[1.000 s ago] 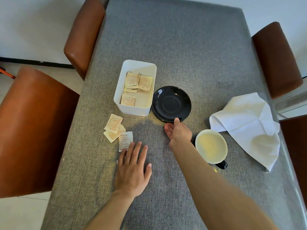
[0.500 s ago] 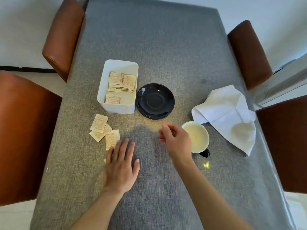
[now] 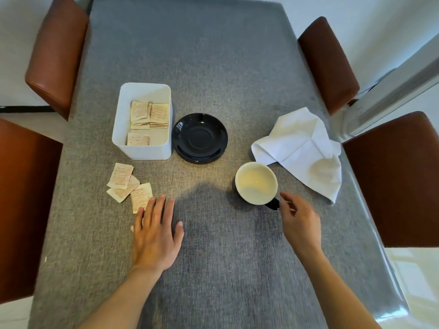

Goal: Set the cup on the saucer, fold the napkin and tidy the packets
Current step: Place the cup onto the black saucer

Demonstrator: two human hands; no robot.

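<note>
Right hand (image 3: 299,224), fingers loosely curled, should pinch the cup (image 3: 256,183) handle at five o'clock, lifting level toward the saucer (image 3: 199,138); left hand (image 3: 155,236) lies spread flat

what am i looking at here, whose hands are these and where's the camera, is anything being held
There is no machine here. A person wears a wide-angle camera on their head, so you look forward and down at their own two bare hands over a grey table with brown chairs around it.

The left hand lies flat, its fingers on some loose packets. More packets sit in a white box. Beside the box is an empty black saucer. The cup, cream inside with a dark handle, stands on the table, not on the saucer. A crumpled white napkin lies to its right.

The right hand reaches for the cup's handle. Nothing is held yet.
</note>
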